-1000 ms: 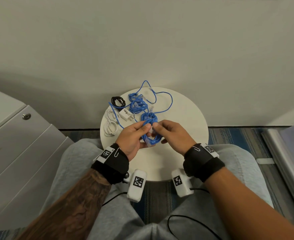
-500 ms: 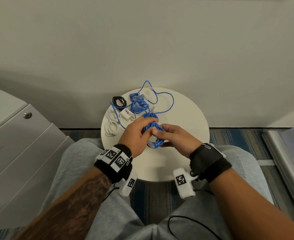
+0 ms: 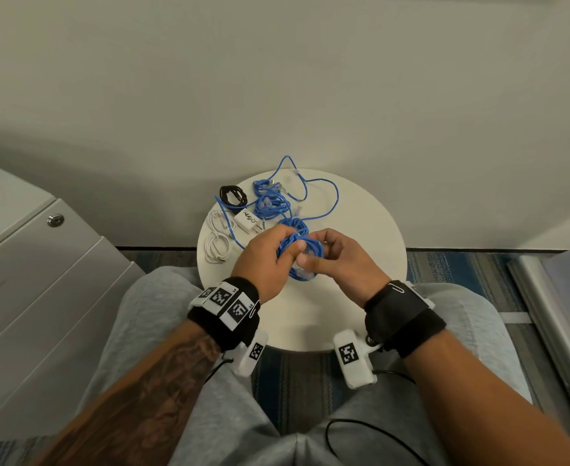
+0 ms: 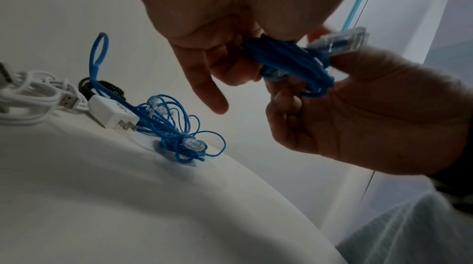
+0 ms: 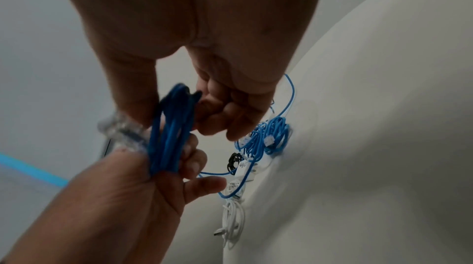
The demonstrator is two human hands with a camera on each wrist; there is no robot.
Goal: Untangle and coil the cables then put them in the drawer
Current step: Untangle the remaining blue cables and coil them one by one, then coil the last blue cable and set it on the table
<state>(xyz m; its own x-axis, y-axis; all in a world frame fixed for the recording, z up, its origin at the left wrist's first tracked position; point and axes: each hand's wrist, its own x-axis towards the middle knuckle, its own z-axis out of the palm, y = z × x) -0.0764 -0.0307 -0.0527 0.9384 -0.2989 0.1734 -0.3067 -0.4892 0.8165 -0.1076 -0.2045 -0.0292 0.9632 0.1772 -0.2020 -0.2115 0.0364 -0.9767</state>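
Note:
I hold a coiled blue network cable (image 3: 297, 245) between both hands just above the round white table (image 3: 364, 274). My left hand (image 3: 270, 253) grips one side of the coil (image 4: 289, 66), back of the hand up. My right hand (image 3: 327, 258) pinches the other side near a clear plug (image 4: 343, 39). In the right wrist view the blue coil (image 5: 171, 133) runs down into the left palm. A tangle of thinner blue cables (image 3: 272, 205) lies further back on the table. The grey drawer cabinet (image 3: 41, 270) stands to my left, all drawers closed.
A small black cable coil (image 3: 231, 195), a white charger plug (image 3: 248, 220) and a white USB cable (image 3: 218, 238) lie at the table's left rear. A lock (image 3: 55, 220) sits on the top drawer. The wall is right behind the table; my knees flank it.
My left hand has rolled over, its back and wrist tags now facing up. Both hands have shifted slightly with the blue coil, and the right hand has regripped it.

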